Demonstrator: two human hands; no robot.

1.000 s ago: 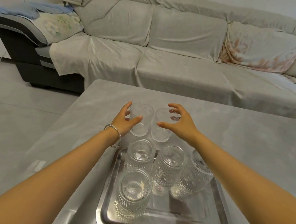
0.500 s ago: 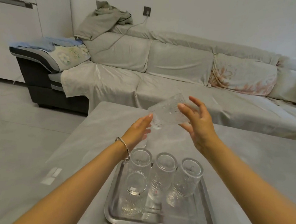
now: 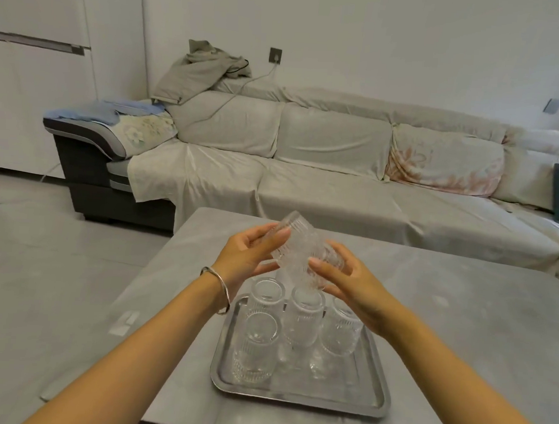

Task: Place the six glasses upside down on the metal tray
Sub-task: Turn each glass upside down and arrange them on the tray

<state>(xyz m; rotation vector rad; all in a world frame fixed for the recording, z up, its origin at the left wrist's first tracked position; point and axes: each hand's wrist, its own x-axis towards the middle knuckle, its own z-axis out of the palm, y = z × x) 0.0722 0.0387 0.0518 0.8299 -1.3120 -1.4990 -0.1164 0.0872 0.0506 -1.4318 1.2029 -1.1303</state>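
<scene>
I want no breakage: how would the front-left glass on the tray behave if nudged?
The front-left glass looks tall for its footprint, so it may tip. On the smooth metal tray it could slide. Thin clear walls suggest it is fragile, and close neighbours invite knocks.

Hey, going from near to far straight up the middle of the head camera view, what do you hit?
Near rim of the metal tray → upside-down glasses standing on the tray → two glasses held in the air, one in the left hand, one in the right hand → far edge of the grey table → covered sofa → white wall.
</scene>
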